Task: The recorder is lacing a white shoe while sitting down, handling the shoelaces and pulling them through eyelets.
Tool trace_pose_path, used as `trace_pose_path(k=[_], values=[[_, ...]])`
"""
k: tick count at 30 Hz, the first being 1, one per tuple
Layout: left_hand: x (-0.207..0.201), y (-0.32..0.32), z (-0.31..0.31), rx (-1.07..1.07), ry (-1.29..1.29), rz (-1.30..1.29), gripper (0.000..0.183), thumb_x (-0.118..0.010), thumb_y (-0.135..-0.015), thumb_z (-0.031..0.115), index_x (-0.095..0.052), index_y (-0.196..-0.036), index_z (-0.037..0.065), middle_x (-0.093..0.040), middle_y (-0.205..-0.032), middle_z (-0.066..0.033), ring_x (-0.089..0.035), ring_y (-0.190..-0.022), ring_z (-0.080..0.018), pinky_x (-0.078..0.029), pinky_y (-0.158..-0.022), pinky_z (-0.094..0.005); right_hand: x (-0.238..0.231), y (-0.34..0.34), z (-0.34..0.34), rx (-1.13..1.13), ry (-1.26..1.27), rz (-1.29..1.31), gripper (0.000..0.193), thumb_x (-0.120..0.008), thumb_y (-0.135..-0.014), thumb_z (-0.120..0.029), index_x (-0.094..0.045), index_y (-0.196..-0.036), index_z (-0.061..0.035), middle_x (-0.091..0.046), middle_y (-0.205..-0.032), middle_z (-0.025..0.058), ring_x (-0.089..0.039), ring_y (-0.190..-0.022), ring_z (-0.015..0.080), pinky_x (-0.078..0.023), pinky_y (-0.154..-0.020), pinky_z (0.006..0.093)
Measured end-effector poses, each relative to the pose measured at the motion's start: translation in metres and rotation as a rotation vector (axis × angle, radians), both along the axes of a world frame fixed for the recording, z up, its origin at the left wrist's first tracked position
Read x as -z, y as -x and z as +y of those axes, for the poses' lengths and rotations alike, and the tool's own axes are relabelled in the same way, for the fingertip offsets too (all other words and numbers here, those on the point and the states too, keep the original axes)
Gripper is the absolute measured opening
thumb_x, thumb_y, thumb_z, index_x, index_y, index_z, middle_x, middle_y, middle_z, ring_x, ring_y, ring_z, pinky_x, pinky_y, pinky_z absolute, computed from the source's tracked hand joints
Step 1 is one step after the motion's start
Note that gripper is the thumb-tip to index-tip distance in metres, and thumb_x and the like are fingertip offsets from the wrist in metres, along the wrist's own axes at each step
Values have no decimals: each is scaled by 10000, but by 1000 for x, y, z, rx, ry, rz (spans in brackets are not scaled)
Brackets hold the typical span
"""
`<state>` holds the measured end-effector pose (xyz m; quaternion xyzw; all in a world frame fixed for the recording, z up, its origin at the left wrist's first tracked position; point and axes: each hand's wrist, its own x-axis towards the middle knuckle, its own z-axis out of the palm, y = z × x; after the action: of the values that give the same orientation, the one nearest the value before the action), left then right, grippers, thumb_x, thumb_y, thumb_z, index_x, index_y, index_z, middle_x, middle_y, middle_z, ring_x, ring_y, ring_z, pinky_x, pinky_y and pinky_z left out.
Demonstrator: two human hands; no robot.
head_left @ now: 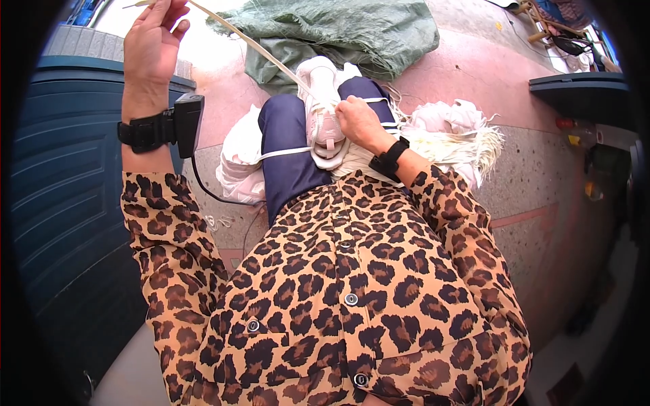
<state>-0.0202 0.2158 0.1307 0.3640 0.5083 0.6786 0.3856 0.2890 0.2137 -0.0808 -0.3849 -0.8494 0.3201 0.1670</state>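
Observation:
A white and pink sneaker lies between my knees, its heel toward me. From it a flat cream shoelace runs taut up to the left and passes out at the top edge. My left hand is raised at the upper left, fingers pinched on the lace, with a tip sticking out beside it. My right hand is closed at the right side of the shoe's opening and appears to grip it there; its fingertips are partly hidden. Over my right thigh lies a bundle of cream laces.
More white and pink shoes are heaped left of my legs. Pale pink pieces lie by the laces. A green woven sack spreads ahead on the floor. Blue door panels stand at the left. A black cable hangs from my left wrist device.

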Motion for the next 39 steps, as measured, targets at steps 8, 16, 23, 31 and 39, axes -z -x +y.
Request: trace_pose_path(k=[8,16,23,31,39], values=[[96,-19,-11,-149,468,834,286,-578,-788,156,-524,-1032,17,-598,-947,-114,-567,-790,-181,-448,-716,-314,4,14,11,60,556,116,212,-528,-760,-149,-629,-854,12,-612,-787,211,-605,-758,311,-458,-700,349],[188,-171,-84,138,373,1615,139,-613,-640,134,-622,-776,109,-477,-1140,-112,-374,-1097,-336,-314,-869,-468,11,17,5,171,273,52,170,-555,-719,-143,-654,-793,-26,-611,-732,191,-611,-712,299,-470,-663,356],[195,-167,-85,144,533,1555,283,-591,-635,103,-616,-917,93,-437,-1195,-117,-329,-1150,-337,-289,-878,-481,9,19,5,249,557,110,176,-573,-713,-157,-655,-796,-26,-618,-734,180,-609,-717,292,-465,-688,358],[206,-160,-81,213,553,1425,330,-571,-655,97,-602,-982,114,-439,-1202,-92,-334,-1145,-315,-278,-869,-478,13,18,6,147,309,81,206,-566,-726,-122,-610,-902,-26,-614,-805,187,-600,-777,312,-462,-705,368],[204,-152,-72,170,548,1249,138,-582,-703,175,-639,-816,118,-523,-1111,-53,-390,-1101,-265,-311,-846,-446,5,24,12,-37,313,29,221,-572,-730,-167,-601,-892,-19,-601,-843,206,-584,-815,332,-455,-725,386]])
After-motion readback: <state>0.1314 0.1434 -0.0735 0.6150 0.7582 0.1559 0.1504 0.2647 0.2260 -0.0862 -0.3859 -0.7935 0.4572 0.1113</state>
